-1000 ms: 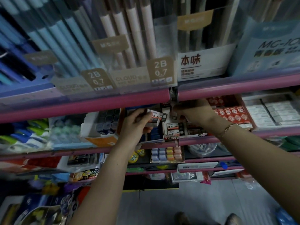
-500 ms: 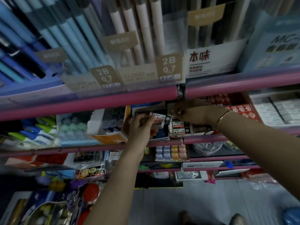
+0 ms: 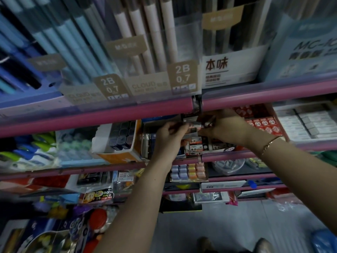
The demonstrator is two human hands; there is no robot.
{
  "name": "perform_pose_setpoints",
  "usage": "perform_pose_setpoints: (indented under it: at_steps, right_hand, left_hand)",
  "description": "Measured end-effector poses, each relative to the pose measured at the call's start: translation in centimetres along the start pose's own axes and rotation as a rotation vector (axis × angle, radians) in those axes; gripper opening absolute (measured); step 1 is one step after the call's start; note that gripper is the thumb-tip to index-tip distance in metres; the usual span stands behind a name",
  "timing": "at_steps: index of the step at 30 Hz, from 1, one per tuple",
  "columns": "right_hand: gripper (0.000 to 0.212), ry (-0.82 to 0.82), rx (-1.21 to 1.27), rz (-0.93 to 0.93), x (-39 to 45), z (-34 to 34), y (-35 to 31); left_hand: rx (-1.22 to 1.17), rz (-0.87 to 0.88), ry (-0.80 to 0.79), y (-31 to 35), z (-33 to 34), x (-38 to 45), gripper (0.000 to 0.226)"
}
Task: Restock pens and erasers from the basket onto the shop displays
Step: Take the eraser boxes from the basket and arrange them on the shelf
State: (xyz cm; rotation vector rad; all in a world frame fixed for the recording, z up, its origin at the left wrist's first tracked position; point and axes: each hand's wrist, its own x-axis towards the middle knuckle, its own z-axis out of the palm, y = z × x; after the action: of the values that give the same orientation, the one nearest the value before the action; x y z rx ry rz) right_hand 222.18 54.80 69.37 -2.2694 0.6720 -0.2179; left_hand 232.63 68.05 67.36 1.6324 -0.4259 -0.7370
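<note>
Fingers (image 3: pixel 179 127) of the left hand (image 3: pixel 168 138) and those of the right hand (image 3: pixel 225 127) are curled, pinching a small wrapped eraser pack (image 3: pixel 194 123) between them, just under the pink shelf rail (image 3: pixel 94 118) at twelve o'clock. Judging by this, it should slide in flat, label outward, atop the eraser box (image 3: pixel 204 145). Film looks slippery; the card boxes are crisp-edged. Beyond, smooth pencil tubes (image 3: pixel 151 33) stand.
</note>
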Motion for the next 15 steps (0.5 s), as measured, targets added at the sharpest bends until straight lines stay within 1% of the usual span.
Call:
perform_pose_setpoints:
  at_steps: [2, 4, 6, 7, 9, 12, 15]
  right_hand:
    - [0.034, 0.036, -0.146, -0.012, 0.3, -0.2, 0.5]
    - [0.039, -0.008, -0.358, -0.010, 0.5, -0.2, 0.8]
    - [0.044, -0.060, -0.578, -0.039, 0.7, 0.2, 0.8]
    - [0.045, -0.067, -0.639, -0.054, 0.7, 0.4, 0.7]
    - [0.043, -0.056, -0.702, -0.078, 0.7, 1.0, 0.5]
    - [0.035, -0.001, -0.821, -0.143, 0.7, 2.0, 0.3]
    - [0.033, 0.008, -0.880, -0.161, 0.7, 2.8, 0.4]
  left_hand:
    - [0.056, 0.050, 0.080, 0.4, -0.2, 0.3, 0.012]
    - [0.155, 0.144, 0.147, 0.8, -0.6, 0.6, 0.008]
    - [0.235, 0.206, 0.151, 0.8, -1.0, 0.7, 0.014]
    - [0.247, 0.202, 0.131, 0.8, -1.1, 0.7, 0.017]
    - [0.213, 0.139, 0.089, 0.5, -1.3, 0.7, 0.019]
    - [0.057, 0.004, 0.052, 0.2, -1.6, 0.6, 0.020]
    - [0.043, -0.007, -0.014, -0.3, -2.0, 0.2, 0.019]
